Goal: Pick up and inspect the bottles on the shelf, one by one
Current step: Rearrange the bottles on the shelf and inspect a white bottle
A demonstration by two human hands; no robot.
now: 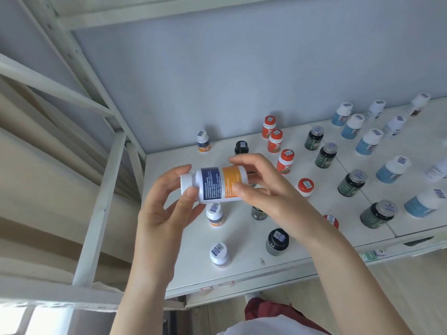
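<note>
A white bottle with a blue and orange label (pixel 217 184) lies sideways in the air above the white shelf (pixel 244 264), cap to the left. My left hand (pixel 167 204) pinches its cap end between thumb and fingers. My right hand (pixel 261 187) grips its bottom end, fingers curled over the top and thumb on the label. Three similar white bottles stand on the shelf: one at the back (pixel 202 141), one under the held bottle (pixel 214 214), one near the front (pixel 219 254).
Several more bottles stand in rows to the right: orange-capped (pixel 275 140), dark green with grey lids (pixel 350 183), blue-labelled white (pixel 393 169), and a black-lidded jar (pixel 277 241). A white metal shelf post (pixel 101 206) rises at the left. The grey back panel closes the shelf behind.
</note>
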